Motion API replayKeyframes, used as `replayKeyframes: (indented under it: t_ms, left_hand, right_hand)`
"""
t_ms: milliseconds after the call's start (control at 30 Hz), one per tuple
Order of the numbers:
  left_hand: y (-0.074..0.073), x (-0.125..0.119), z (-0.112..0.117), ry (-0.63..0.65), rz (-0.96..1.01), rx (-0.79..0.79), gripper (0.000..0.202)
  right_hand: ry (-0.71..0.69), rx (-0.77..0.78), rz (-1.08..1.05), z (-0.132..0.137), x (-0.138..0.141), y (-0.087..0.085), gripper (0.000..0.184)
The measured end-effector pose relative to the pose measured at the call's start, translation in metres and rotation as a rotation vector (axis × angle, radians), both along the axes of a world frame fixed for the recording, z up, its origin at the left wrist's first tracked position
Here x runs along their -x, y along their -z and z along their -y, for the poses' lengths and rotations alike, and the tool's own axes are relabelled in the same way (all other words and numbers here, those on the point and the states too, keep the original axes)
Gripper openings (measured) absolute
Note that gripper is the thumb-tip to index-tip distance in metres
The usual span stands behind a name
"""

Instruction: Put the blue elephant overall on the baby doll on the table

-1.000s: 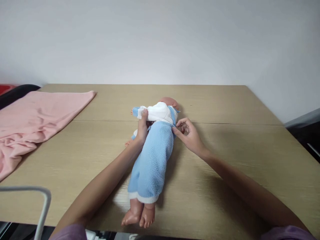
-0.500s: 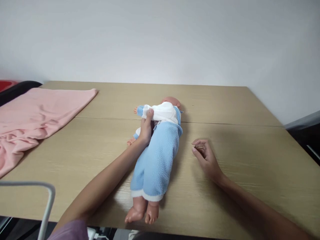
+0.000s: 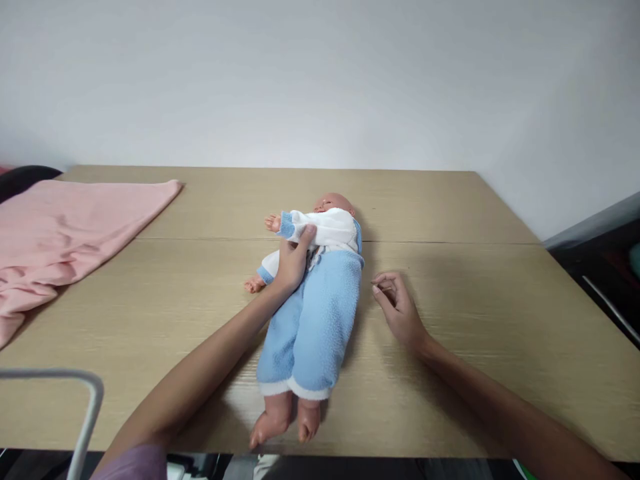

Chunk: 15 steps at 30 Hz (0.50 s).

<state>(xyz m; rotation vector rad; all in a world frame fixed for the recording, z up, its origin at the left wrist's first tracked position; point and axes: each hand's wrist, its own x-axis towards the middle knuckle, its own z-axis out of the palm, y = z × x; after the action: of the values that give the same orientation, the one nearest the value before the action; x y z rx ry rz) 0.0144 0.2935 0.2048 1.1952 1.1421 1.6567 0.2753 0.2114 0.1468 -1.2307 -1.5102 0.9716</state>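
A baby doll [image 3: 315, 313] in a white top and light blue fleece trousers lies on its side in the middle of the wooden table [image 3: 450, 220], head away from me, bare feet at the near edge. My left hand [image 3: 293, 260] grips the doll at its chest, fingers wrapped on the white sleeve. My right hand [image 3: 397, 310] rests on the table just right of the doll, apart from it, fingers loosely curled with nothing seen in them.
A crumpled pink blanket [image 3: 60, 233] covers the table's far left part. A grey metal bar [image 3: 83, 413] rises at the near left edge. A white wall stands behind the table; dark furniture shows at the far right.
My right hand let go of the doll's blue trouser waist and drew back onto the table to the right. The left hand kept its hold; the doll turned slightly.
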Motion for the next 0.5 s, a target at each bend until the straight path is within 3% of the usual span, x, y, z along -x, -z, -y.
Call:
replayKeyframes:
  t_ms: [300,500]
  left_hand:
    - [-0.019,-0.009,0.019,0.124,-0.157,-0.003,0.052]
    - [-0.02,-0.012,0.026,0.277,-0.364,-0.014,0.043]
  right_hand:
    - [0.004,-0.087,-0.016,0.006,0.002,-0.007,0.023]
    - [0.046,-0.004,-0.107,0.011,0.003,-0.014,0.039]
